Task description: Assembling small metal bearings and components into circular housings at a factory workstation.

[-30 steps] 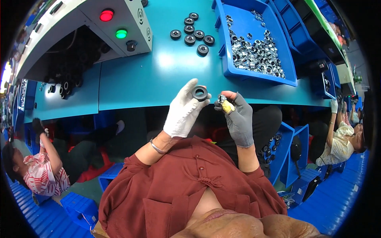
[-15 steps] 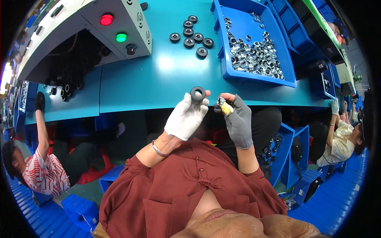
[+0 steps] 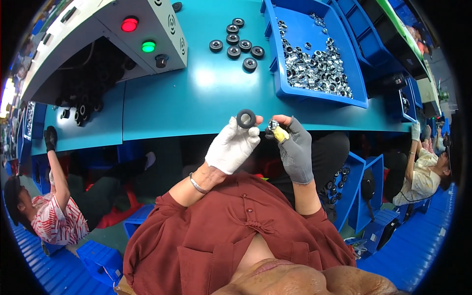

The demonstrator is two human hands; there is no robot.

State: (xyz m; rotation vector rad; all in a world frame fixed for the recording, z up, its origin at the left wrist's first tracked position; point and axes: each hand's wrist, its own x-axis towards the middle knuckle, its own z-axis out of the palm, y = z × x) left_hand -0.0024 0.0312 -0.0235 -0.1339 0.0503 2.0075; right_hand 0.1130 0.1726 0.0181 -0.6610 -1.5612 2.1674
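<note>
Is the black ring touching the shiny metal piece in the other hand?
Apart. The head view shows the black ring pinched at the left hand's fingertips, with a gloved fingertip between it and the shiny metal piece held by the right hand.

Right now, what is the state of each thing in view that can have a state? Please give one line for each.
Left hand in white glove: grip closed on black rubber ring.
Right hand in grey glove: pinching small silver metal part.
Round red lamp: lit.
Round green lamp: lit.
Blue plastic bin: open, holding many silver parts.
Six black rings: lying flat on table.
</note>
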